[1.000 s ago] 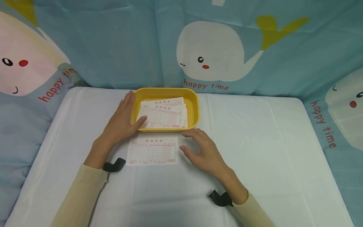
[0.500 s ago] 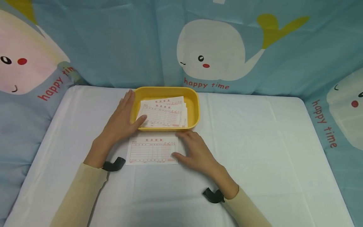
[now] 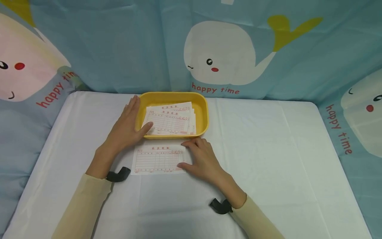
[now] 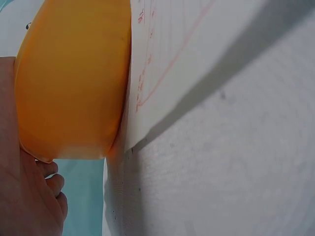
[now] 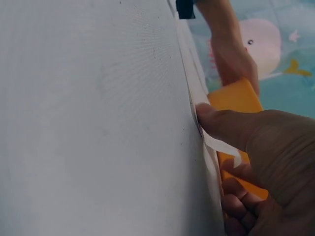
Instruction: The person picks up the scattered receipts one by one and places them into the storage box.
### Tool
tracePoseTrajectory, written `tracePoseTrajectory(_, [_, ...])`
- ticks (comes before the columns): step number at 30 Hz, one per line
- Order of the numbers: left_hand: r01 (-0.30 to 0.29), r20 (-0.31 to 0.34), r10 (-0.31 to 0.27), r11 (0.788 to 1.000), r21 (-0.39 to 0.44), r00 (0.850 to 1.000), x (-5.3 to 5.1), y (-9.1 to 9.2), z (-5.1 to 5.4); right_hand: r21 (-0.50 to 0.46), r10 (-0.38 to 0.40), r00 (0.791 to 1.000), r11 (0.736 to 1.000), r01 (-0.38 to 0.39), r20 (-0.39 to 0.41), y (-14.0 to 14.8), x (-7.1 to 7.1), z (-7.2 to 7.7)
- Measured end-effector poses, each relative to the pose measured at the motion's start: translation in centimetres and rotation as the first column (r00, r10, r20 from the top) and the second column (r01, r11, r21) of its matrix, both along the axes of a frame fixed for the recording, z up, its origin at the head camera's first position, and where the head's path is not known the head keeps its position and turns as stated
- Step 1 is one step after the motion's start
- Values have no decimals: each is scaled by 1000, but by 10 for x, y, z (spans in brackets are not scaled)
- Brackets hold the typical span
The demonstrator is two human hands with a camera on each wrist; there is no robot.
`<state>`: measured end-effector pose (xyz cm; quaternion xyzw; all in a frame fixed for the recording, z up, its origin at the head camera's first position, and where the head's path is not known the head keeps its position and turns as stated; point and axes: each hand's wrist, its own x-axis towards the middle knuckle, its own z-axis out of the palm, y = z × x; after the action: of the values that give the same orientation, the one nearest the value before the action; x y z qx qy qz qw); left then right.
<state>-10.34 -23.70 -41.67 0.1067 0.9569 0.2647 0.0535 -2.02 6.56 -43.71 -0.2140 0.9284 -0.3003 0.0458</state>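
Note:
A yellow tray (image 3: 204,116) near the table's far edge holds several printed receipt slips (image 3: 168,122). My left hand (image 3: 121,128) holds the tray's left front corner, its long fingers along the outer side and its thumb reaching over the rim. One more receipt slip (image 3: 158,161) lies flat on the table just in front of the tray. At its right end is my right hand (image 3: 206,162), thumb on the lower corner and forefinger by the upper one, spread apart. In the right wrist view the slip's edge (image 5: 224,146) bends up between thumb (image 5: 226,123) and fingers.
A white cloth (image 3: 268,159) covers the table. Blue curtains (image 3: 134,49) with whale prints stand behind it and along both sides. Each wrist wears a black band piece (image 3: 221,206).
My right hand has moved left from beside the loose slip onto its right end, thumb and forefinger now touching it. The left hand and the tray have stayed put.

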Motion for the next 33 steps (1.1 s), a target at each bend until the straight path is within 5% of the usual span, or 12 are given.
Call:
tracePoseTrajectory(12, [12, -10, -12, 1000, -1, 1000, -1, 0, 0, -189, -19, 997, 982, 32, 71, -9, 4, -2])
tracePoseTrajectory(33, [15, -13, -15, 1000, 7, 1000, -1, -1, -2, -206, 113, 968, 976, -67, 224, 9, 0, 19])
